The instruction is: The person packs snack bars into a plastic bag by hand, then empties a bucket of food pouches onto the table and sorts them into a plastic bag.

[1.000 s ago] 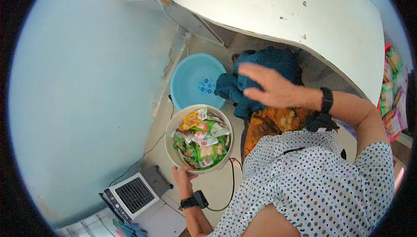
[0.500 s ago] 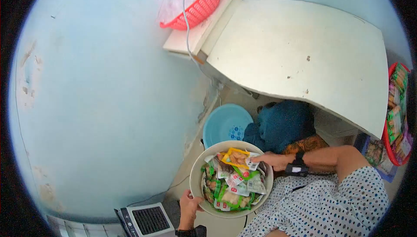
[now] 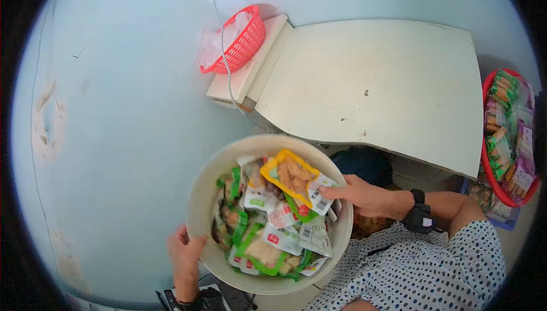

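Observation:
A round cream-white bucket (image 3: 200, 197), held up in front of me, is filled with sealed snack packets (image 3: 282, 237) in green, white and clear wrapping. A yellow-edged packet (image 3: 293, 175) lies on top near the right rim. My left hand (image 3: 187, 249) is closed on the bucket's left rim. On the other side, my right hand (image 3: 367, 194) grips the right rim, its thumb inside against the yellow-edged packet's white end. The fingers under the rim are partly hidden.
A white table (image 3: 387, 83) stands beyond the bucket. A red basket (image 3: 242, 46) with clear plastic bags sits on a ledge at its left. Another red basket (image 3: 489, 157) of packets is at the right. A grey cable (image 3: 219, 20) hangs along the pale blue wall (image 3: 125, 140).
Both hands have lifted the bucket up and towards the camera, so it looks larger. It now covers the blue basin on the floor. The view has shifted slightly.

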A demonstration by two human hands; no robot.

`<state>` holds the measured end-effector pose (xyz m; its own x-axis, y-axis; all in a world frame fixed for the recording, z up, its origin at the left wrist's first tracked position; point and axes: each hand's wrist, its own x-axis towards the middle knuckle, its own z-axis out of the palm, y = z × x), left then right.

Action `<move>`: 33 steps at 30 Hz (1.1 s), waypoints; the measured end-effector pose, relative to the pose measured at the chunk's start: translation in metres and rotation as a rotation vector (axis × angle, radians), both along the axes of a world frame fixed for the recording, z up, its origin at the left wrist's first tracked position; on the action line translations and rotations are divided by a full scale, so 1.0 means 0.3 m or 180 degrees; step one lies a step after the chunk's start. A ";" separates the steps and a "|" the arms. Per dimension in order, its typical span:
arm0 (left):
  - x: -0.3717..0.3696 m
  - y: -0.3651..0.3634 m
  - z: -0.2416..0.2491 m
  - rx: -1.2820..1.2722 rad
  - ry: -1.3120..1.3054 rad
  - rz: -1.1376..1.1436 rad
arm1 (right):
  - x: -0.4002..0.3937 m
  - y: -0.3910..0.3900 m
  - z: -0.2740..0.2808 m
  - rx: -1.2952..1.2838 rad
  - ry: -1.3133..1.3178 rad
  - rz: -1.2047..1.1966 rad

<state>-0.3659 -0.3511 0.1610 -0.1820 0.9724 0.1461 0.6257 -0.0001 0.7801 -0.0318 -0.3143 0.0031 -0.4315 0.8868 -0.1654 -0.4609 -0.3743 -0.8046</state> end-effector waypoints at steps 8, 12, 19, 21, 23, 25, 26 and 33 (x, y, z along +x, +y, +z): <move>0.103 0.104 0.248 0.0924 0.0101 -0.0992 | 0.073 -0.144 0.237 0.0786 0.0021 -0.0889; 0.197 0.182 0.346 0.0956 -0.0020 -0.1446 | 0.114 -0.150 0.300 0.1188 -0.0050 -0.1243; 0.308 0.356 0.325 0.1478 -0.0051 -0.2047 | 0.180 -0.171 0.294 0.1477 -0.0177 -0.1861; 0.350 0.426 0.351 0.1592 0.0190 -0.2200 | 0.201 -0.157 0.289 0.1515 -0.0137 -0.2053; 0.398 0.435 0.365 0.1753 0.0295 -0.2188 | 0.214 -0.145 0.266 0.1585 -0.0116 -0.2238; 0.459 0.449 0.387 0.1875 0.0468 -0.2210 | 0.248 -0.108 0.242 0.1596 -0.0001 -0.2352; 0.481 0.460 0.385 0.1947 0.0563 -0.2231 | 0.260 -0.087 0.226 0.1614 0.0047 -0.2408; 0.611 0.533 0.423 0.2050 0.0768 -0.1767 | 0.270 0.003 0.194 0.1558 0.0482 -0.2590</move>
<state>-0.1825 -0.1913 0.2878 0.3985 0.6269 0.6695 0.5524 -0.7468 0.3704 0.0493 -0.3133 0.0614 0.3604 0.8799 0.3096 -0.5431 0.4678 -0.6973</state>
